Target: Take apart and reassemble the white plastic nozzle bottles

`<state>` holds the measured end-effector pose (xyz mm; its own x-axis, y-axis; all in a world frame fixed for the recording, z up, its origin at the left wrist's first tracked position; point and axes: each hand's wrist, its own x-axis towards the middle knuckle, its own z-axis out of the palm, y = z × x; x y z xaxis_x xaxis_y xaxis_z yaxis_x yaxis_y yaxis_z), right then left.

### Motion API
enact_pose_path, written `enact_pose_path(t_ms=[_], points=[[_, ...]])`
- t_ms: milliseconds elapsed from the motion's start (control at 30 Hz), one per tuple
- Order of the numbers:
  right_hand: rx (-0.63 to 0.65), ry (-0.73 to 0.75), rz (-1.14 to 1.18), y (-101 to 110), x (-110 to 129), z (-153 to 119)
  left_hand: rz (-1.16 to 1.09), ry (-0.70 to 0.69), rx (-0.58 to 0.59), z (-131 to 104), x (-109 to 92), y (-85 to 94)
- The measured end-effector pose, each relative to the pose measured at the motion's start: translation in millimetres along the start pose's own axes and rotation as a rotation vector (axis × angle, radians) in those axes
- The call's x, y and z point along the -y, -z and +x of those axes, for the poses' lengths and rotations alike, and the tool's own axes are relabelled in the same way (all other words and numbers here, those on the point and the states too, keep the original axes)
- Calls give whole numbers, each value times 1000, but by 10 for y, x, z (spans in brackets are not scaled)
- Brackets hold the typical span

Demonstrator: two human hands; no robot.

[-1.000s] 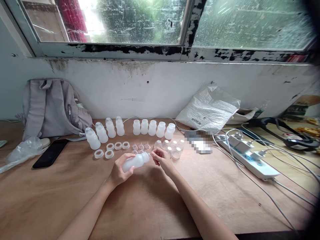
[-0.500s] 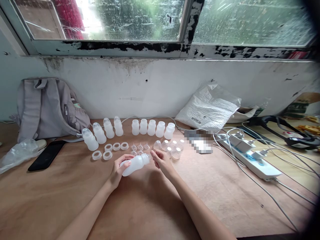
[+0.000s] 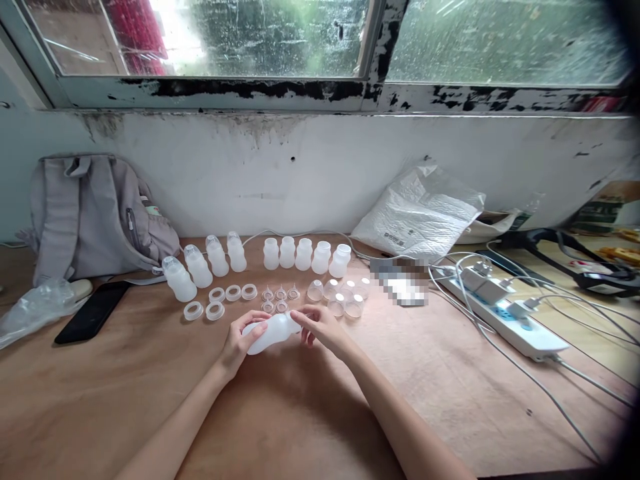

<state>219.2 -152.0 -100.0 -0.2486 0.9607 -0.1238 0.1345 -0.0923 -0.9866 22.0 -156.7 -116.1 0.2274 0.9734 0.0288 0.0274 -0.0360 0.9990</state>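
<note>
A frosted white baby bottle (image 3: 270,335) lies tilted in my left hand (image 3: 239,339), whose fingers and thumb wrap round its body. Its neck end points up to the right. There my right hand (image 3: 317,325) has thumb and fingers closed round the top, which they mostly hide. Just behind the bottle sit several clear nipples (image 3: 281,292). Translucent screw rings (image 3: 233,293) are laid out to the left of them. Several clear dome caps (image 3: 337,305) stand beyond my right hand.
Capped bottles (image 3: 199,267) stand at the back left, open bottles (image 3: 303,255) at the back centre. A phone (image 3: 93,313) and backpack (image 3: 85,213) lie left. To the right are a silver mailer bag (image 3: 420,213) and a power strip (image 3: 505,320) with trailing cables.
My right hand has shifted slightly left, from pinching at the nipple tip to closing round the bottle's top. My left hand keeps its hold on the bottle.
</note>
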Motion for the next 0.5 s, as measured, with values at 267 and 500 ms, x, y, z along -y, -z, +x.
enact_pose_path(t_ms=[267,500], points=[[2,-71,83,-66,-40,20,264,-214,-159,-22,1,-2],[-51,-283,85,-79,-146,70,572,-727,-88,-96,80,5]])
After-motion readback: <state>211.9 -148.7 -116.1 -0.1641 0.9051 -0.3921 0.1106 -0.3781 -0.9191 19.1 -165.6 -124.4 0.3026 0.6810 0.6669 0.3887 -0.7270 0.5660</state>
